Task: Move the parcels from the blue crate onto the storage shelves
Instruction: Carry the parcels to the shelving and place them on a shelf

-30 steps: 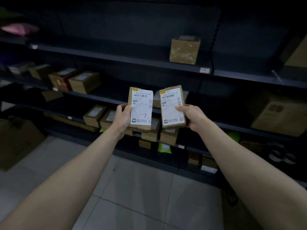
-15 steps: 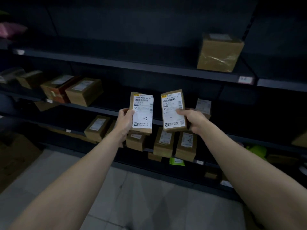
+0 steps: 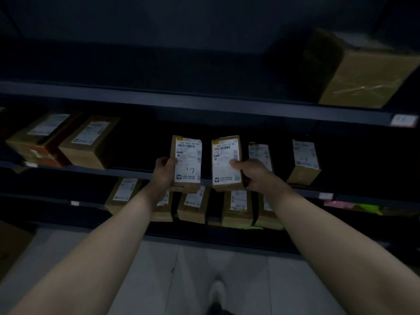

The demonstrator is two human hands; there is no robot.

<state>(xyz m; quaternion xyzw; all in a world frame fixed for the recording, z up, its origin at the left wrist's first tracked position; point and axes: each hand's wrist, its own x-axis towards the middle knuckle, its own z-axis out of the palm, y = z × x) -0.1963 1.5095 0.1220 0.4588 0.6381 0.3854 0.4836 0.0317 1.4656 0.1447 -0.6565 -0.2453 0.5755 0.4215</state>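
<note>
I note left hand (image 3: 164, 173) clamped on left parcel (image 3: 187, 163), label marked "1-7"; right hand (image 3: 251, 175) clamped on right parcel (image 3: 226, 163). Middle shelf edge (image 3: 127, 172) behind, dark open bay beyond.

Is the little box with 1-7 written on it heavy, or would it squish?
Probably light: the left hand alone holds the 1-7 box up by one edge. It looks stiff, with straight sides and square corners. Stood on end on a shelf, it might tip, being tall and thin.

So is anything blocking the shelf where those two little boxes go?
Nothing visible blocks the middle shelf directly behind both small brown cardboard parcels; two labelled boxes stand further right.
</note>
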